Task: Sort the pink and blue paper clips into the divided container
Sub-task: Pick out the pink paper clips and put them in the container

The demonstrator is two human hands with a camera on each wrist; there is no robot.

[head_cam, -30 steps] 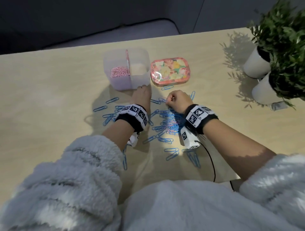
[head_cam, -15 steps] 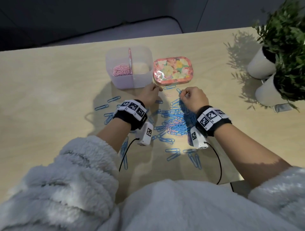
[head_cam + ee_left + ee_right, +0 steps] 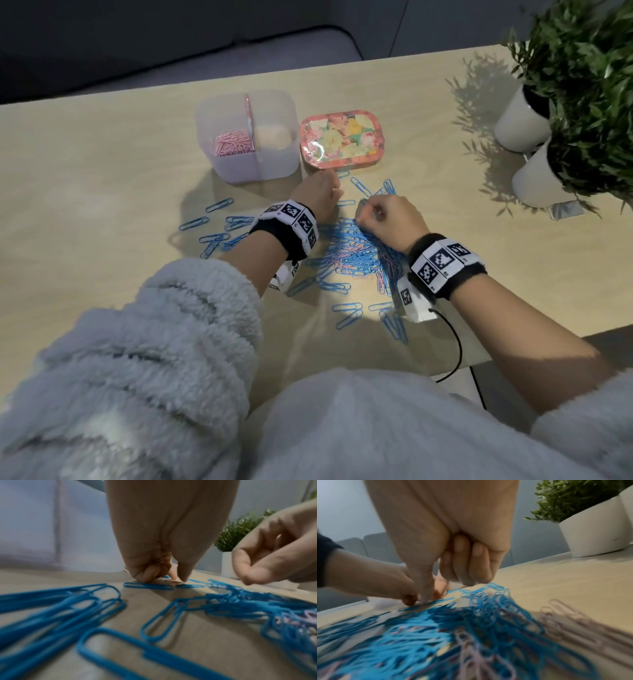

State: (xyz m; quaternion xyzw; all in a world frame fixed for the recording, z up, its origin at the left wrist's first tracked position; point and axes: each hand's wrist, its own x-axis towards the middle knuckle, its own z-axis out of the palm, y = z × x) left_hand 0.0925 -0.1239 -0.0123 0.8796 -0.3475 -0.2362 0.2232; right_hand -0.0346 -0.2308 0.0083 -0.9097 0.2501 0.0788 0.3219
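Note:
A clear divided container [image 3: 274,164] stands at the back, with pink clips [image 3: 233,142] in its left compartment. In front of it a pile of blue and pink paper clips [image 3: 356,257] covers the table. My left hand [image 3: 318,195] reaches past the pile toward the tin. Its fingertips [image 3: 150,576] and thumb meet on the table, pinching at a blue clip [image 3: 147,585]. My right hand [image 3: 387,216] sits fisted at the pile's far edge. Its thumb [image 3: 425,596] and forefinger pinch down on a blue clip [image 3: 447,599], the other fingers curled.
A floral tin [image 3: 344,138] sits right of the container. Two white pots with green plants [image 3: 520,126] stand at the far right. Loose blue clips [image 3: 219,233] lie scattered to the left. The table's near edge is close to my body.
My left hand has moved right, from the container's front to just before the tin. My right hand moved slightly forward along the pile's far edge.

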